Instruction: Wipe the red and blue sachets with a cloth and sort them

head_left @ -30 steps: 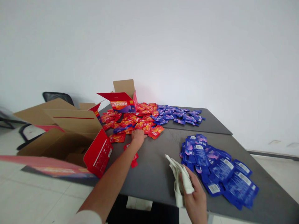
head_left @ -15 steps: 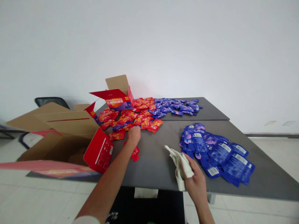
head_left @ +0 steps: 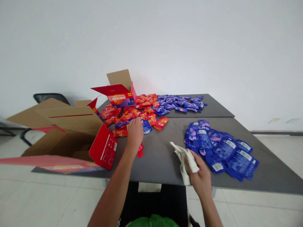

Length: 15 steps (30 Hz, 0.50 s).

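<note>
My left hand [head_left: 135, 134] reaches to the near edge of the red sachet pile [head_left: 129, 115], its fingers curled. A blue sachet [head_left: 147, 127] sticks out past the right side of these fingers and appears pinched in them; the fingertips are partly hidden. Under the wrist, a small red sachet [head_left: 140, 150] lies partly covered on the table. My right hand [head_left: 200, 175] is closed round a bunched whitish cloth [head_left: 186, 160], held over the table's near edge. Just right of it lies a heap of blue sachets [head_left: 220, 148], several with barcodes showing.
An open red carton [head_left: 105, 151] with raised flaps stands at the table's left edge. Farther back is another open red box [head_left: 119, 96]. More blue sachets [head_left: 180, 102] spread across the back of the grey table [head_left: 161, 151]. A black chair [head_left: 50, 97] stands behind the carton.
My left hand has lifted slightly, and a blue sachet now shows beside its fingers. The right hand keeps the cloth in nearly the same place. The view has tilted down a little.
</note>
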{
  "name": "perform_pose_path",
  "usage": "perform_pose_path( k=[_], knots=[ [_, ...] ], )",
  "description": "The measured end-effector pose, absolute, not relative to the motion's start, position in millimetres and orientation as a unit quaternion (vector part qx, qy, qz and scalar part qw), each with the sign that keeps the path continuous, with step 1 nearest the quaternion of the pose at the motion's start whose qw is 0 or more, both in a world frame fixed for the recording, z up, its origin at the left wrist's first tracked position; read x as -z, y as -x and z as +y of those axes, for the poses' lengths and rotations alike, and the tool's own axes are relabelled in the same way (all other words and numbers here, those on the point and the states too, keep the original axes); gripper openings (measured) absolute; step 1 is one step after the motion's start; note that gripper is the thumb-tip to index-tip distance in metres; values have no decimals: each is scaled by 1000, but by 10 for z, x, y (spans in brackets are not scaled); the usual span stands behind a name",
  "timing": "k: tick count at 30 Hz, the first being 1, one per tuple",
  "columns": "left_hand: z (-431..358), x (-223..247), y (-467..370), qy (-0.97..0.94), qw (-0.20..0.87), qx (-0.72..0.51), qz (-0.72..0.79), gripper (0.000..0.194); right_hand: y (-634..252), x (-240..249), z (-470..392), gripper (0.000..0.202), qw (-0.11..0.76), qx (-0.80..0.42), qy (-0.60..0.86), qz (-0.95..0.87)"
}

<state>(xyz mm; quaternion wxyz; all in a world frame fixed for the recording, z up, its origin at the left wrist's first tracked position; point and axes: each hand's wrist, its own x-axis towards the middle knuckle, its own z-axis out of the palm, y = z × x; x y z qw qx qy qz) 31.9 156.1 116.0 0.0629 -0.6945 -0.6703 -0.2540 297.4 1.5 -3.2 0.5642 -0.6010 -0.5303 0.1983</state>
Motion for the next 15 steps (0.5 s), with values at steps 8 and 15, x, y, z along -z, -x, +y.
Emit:
perform_pose_path(
  k=[8,15],
  knots=[
    [928,-1483,-388,706,-108,419,-561,21,-2873,-71,-58,47,622,-146,632,-438],
    [748,-1050,-495,749,-320,293,-500,16,-2789,-175,-84,48,649,-118,636,-401]
  ],
)
